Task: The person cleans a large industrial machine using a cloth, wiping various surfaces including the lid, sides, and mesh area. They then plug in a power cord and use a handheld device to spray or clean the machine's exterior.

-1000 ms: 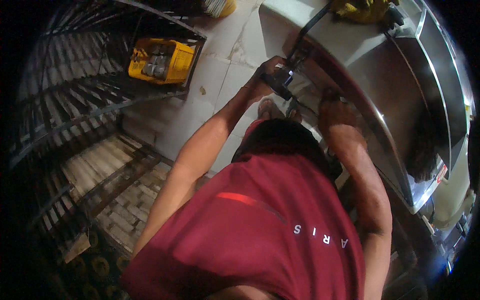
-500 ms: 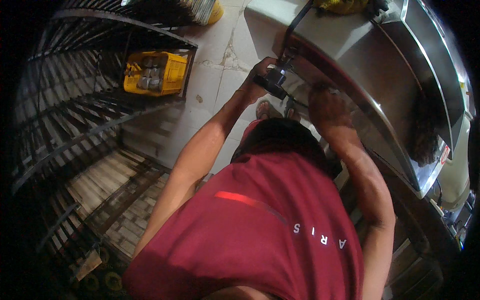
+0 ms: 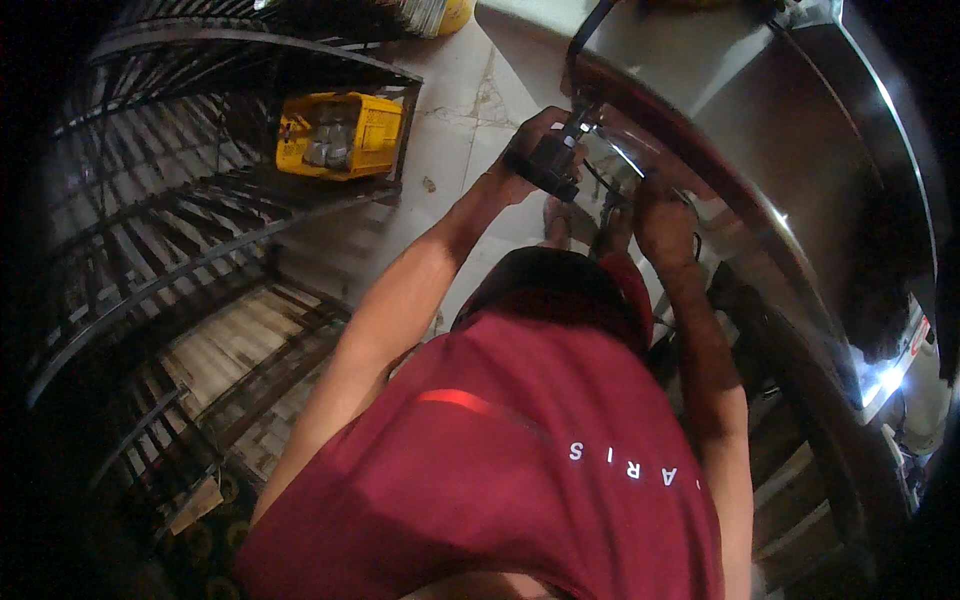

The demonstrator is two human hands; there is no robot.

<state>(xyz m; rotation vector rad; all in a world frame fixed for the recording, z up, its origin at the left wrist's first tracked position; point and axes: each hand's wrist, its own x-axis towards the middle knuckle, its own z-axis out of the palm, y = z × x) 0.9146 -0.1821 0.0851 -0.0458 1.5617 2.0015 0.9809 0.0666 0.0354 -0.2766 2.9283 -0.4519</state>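
My left hand (image 3: pixel 528 138) is closed around a black boxy fitting (image 3: pixel 552 165) with bright metal parts, just under the curved edge of a steel machine (image 3: pixel 700 165). In my right hand (image 3: pixel 664 228) is a thin, shiny metal shaft (image 3: pixel 622 153), like a screwdriver's. Its far end lies close to the fitting's upper side; I cannot tell whether they touch. My right fingers look curled and are in shadow, so any handle is hidden. A dark cable loops between the two hands, below the shaft.
On the left stands a dark metal rack (image 3: pixel 220 225) with slatted shelves. A yellow crate (image 3: pixel 377 138) holding several pale, rounded items sits on it. Pale floor tiles (image 3: pixel 455 150) run between rack and machine. A black bar or hose (image 3: pixel 582 40) rises by the machine's edge.
My right hand has turned and lowered slightly, and the shiny shaft now shows clearly. My left hand stays on the black fitting. The whole view has shifted a little.
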